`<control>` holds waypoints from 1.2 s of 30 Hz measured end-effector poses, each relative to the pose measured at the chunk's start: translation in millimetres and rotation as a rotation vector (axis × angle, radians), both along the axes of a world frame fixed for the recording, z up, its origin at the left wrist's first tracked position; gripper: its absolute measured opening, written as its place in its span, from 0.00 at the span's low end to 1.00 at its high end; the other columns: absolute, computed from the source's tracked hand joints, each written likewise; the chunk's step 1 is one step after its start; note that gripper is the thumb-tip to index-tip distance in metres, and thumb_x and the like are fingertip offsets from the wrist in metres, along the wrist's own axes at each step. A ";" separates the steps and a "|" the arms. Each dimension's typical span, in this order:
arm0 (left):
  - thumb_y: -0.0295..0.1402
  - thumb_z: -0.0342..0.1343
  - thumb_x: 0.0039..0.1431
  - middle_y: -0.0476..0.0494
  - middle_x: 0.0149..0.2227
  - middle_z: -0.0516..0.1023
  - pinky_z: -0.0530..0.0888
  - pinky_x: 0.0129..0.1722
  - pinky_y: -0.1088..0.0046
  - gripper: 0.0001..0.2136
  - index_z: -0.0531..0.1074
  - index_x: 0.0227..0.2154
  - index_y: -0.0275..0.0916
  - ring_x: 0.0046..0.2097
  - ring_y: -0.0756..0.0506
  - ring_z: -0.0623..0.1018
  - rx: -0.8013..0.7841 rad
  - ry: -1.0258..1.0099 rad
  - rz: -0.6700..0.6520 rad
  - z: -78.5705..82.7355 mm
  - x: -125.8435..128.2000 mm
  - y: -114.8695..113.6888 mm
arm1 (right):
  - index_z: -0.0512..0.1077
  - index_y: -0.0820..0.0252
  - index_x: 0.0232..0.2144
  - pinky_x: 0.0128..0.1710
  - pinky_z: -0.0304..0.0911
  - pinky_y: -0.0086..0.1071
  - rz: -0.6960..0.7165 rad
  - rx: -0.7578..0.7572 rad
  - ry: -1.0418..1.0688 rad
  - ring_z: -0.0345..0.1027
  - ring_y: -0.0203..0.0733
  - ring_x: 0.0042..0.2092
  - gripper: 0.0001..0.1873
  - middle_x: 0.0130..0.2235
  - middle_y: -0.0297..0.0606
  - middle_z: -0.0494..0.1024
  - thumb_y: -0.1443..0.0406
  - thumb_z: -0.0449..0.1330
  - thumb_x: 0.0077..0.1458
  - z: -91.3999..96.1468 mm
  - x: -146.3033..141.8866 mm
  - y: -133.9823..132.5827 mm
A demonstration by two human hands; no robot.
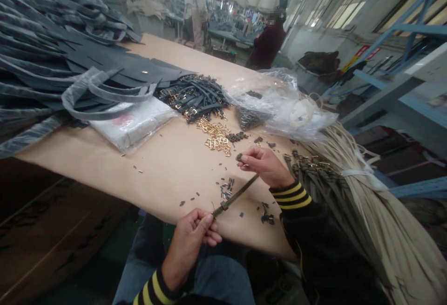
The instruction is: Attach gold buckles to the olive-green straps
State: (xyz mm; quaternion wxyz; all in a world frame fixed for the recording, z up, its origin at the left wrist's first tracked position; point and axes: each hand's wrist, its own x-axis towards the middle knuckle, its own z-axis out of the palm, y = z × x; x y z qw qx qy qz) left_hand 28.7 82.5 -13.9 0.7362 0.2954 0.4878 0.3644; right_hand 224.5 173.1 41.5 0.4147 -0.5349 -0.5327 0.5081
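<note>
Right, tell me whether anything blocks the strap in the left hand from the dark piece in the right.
Nothing visible: the strap from the left hand runs up to the right hand, pinching the dark piece.

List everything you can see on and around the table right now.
Table: one, tan, under everything.
Leather panels: many, dark grey, table's left.
Buckled straps: many, dark, table's middle.
Loose buckles: many, gold, below those straps.
Plastic bag: one, clear, far right.
Packet: one, white, beside panels.
Pale strips: one bundle, cream, right.
Co-workers: two, beyond table.
Strap: one, dark olive, between hands.
Left hand: gripping strap.
Right hand: pinching dark piece.
</note>
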 end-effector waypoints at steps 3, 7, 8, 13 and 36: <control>0.42 0.59 0.38 0.50 0.17 0.72 0.68 0.17 0.81 0.15 0.64 0.20 0.34 0.18 0.53 0.72 0.020 0.011 -0.001 1.3 0.2 -0.8 | 0.65 0.62 0.21 0.29 0.65 0.28 -0.009 -0.102 0.259 0.66 0.30 0.26 0.10 0.24 0.30 0.70 0.63 0.63 0.37 2.0 -6.2 -24.3; 0.41 0.59 0.38 0.51 0.17 0.71 0.69 0.18 0.81 0.15 0.64 0.20 0.34 0.19 0.53 0.73 0.036 0.025 0.003 4.2 1.0 -1.9 | 0.64 0.62 0.19 0.30 0.65 0.28 -0.052 -0.098 0.350 0.64 0.29 0.26 0.09 0.27 0.31 0.70 0.65 0.63 0.35 0.2 -11.5 -41.7; 0.41 0.59 0.38 0.51 0.17 0.71 0.69 0.18 0.81 0.15 0.64 0.20 0.34 0.19 0.53 0.73 0.043 0.030 0.006 4.8 1.2 -2.0 | 0.64 0.62 0.18 0.30 0.65 0.28 -0.073 -0.087 0.354 0.63 0.29 0.26 0.09 0.28 0.30 0.69 0.66 0.62 0.35 -1.2 -12.0 -43.7; 0.40 0.59 0.38 0.51 0.18 0.72 0.69 0.18 0.81 0.15 0.63 0.20 0.34 0.18 0.53 0.73 0.074 0.045 -0.001 5.5 2.1 -2.9 | 0.60 0.61 0.20 0.31 0.65 0.31 -0.132 0.022 0.103 0.64 0.31 0.27 0.08 0.28 0.32 0.67 0.65 0.57 0.39 -16.6 -7.2 -46.6; 0.36 0.57 0.44 0.52 0.19 0.72 0.70 0.19 0.83 0.11 0.63 0.22 0.33 0.20 0.53 0.74 0.120 0.088 -0.010 3.5 4.5 -4.6 | 0.68 0.63 0.23 0.28 0.52 0.26 0.387 0.208 -1.166 0.62 0.36 0.27 0.08 0.24 0.38 0.71 0.74 0.50 0.45 -20.1 9.6 -56.7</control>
